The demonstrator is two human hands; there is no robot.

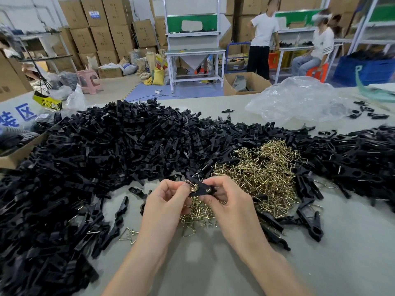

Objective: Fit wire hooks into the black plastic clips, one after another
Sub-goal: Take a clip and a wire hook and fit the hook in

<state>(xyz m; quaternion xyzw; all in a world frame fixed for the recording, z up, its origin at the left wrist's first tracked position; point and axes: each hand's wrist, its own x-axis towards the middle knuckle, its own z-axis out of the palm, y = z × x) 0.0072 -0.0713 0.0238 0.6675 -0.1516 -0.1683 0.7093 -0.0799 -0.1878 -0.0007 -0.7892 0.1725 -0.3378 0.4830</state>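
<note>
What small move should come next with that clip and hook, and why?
Probably press the wire hook the rest of the way into the black clip. The left hand pinches the hook at the clip's end while the right hand grips the clip, and the hook looks only partly seated.

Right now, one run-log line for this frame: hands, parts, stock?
left hand: pinches wire hook | right hand: grips black clip | phase: fitting, seating unclear | stock: hook pile, clip heap on table
</note>
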